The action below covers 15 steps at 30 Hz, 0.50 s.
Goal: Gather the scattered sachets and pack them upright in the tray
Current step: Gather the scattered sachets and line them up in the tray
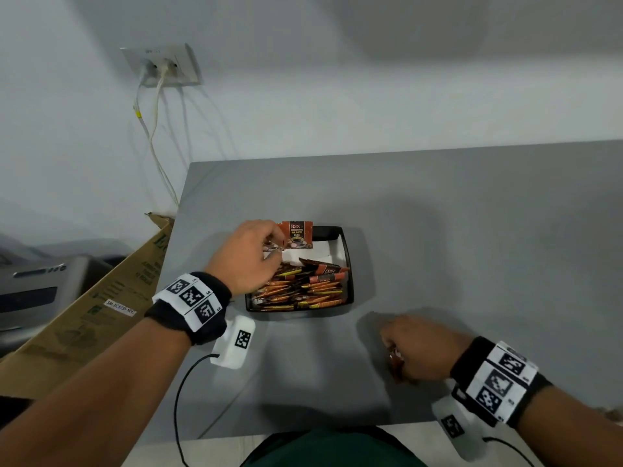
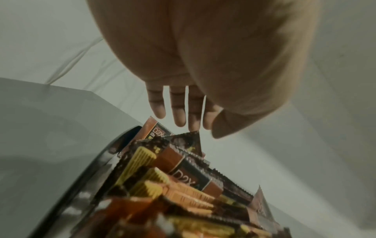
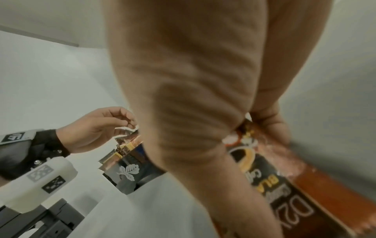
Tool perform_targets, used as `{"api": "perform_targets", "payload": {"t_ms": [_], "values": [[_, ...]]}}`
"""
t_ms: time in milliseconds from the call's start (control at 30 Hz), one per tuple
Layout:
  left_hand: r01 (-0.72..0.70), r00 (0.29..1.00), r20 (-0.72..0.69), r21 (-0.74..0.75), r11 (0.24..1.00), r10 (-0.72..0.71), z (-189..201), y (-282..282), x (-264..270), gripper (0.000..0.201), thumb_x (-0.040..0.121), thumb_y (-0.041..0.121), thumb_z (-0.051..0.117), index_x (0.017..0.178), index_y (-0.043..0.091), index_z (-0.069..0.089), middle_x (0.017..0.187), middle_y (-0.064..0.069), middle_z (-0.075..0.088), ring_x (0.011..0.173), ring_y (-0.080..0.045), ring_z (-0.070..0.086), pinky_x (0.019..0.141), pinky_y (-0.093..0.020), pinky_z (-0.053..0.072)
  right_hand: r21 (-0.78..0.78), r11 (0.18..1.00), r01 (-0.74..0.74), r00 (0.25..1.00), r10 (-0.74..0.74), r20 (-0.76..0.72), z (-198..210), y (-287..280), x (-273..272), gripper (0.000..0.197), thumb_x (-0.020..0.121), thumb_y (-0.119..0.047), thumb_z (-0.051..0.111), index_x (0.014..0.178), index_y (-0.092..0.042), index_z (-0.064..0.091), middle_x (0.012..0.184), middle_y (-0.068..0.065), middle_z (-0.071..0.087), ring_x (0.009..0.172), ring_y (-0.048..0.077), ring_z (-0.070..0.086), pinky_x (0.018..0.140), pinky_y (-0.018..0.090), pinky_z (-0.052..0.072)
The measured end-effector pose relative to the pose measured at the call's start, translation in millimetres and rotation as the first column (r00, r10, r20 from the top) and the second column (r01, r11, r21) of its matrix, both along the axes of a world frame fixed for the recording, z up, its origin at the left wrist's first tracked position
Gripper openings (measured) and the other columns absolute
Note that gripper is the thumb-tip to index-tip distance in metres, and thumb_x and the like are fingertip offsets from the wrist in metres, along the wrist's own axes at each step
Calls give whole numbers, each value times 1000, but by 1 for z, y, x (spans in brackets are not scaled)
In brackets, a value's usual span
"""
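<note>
A black tray (image 1: 349, 264) sits mid-table, packed with several orange and brown sachets (image 1: 303, 291) leaning in rows. My left hand (image 1: 274, 247) hovers over the tray's back left corner and pinches an upright D2X sachet (image 1: 298, 234) by its edge. In the left wrist view the fingertips (image 2: 192, 125) touch the top of a dark sachet (image 2: 187, 143) above the tray rim (image 2: 97, 161). My right hand (image 1: 391, 348) rests on the table in front and to the right of the tray, gripping another sachet (image 1: 396, 364). That sachet (image 3: 284, 185) fills the right wrist view under the curled fingers.
The grey table (image 1: 472, 230) ends just left of the tray. A cardboard box (image 1: 101, 308) leans against that edge, with a grey machine (image 1: 40, 284) behind it. A wall socket (image 1: 165, 67) has cables hanging down. White liner paper (image 1: 317, 252) shows in the tray's back part.
</note>
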State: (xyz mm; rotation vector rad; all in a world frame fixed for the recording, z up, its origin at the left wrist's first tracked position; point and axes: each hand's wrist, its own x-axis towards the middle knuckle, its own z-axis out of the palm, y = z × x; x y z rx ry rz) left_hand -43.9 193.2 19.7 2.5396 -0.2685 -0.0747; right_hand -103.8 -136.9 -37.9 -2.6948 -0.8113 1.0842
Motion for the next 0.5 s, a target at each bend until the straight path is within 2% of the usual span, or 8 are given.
{"api": "perform_targets", "payload": {"t_ms": [67,167,233,267,300,367,433,500], "values": [[-54,997,57,23,998,52,5,-2,9,17,90,15,62,106,20,63,101,7,58,97,-12,49,91,-38,48,66,998,25,998,-21,-51,16,1,6,31,78,-29,73,77,-30,42,79,-12,51,75,12,53,62,22,42],[-74,997,34,132,989,70,12,-10,30,32,93,19,62,125,20,59,128,1,59,118,-18,51,105,-40,44,205,964,169,983,-150,-104,54,1,31,19,75,-40,63,90,-33,54,86,-10,67,77,5,63,69,26,52],[-38,997,-64,207,978,52,13,-17,48,43,93,22,61,136,22,53,137,-2,57,124,-22,53,105,-44,46,349,903,250,964,-266,-1,75,7,53,15,77,-32,57,91,-36,58,88,-12,69,81,4,65,73,31,54],[-9,994,-100,256,967,35,13,-20,57,44,93,22,60,136,23,53,136,-3,59,120,-24,56,101,-45,49,445,849,283,941,-335,41,84,13,63,15,79,-26,56,91,-34,61,87,-13,71,81,4,67,75,32,56],[24,993,-120,317,948,15,12,-23,64,40,93,22,60,133,23,55,130,-4,62,115,-25,60,97,-45,51,528,791,310,912,-405,70,91,20,70,16,84,-18,57,91,-31,62,85,-18,72,80,0,67,75,26,56],[66,991,-133,427,902,-9,10,-26,73,22,93,21,59,114,22,64,112,-5,67,98,-24,62,85,-40,54,608,716,343,862,-498,100,99,38,83,20,93,-4,55,94,-20,66,77,-33,69,76,-7,67,66,8,49],[87,988,-154,453,887,-18,8,-26,77,7,93,18,60,96,19,66,97,-3,66,86,-22,61,74,-35,52,621,703,347,841,-526,125,100,57,91,19,98,-4,52,97,-14,68,74,-32,67,74,-5,65,62,5,45],[97,987,-161,444,891,-27,7,-24,76,4,92,18,62,89,19,64,92,-1,63,82,-21,60,71,-33,50,605,725,330,832,-526,176,91,73,98,22,99,-7,52,99,-17,71,80,-24,61,74,-1,59,60,7,42]]}}
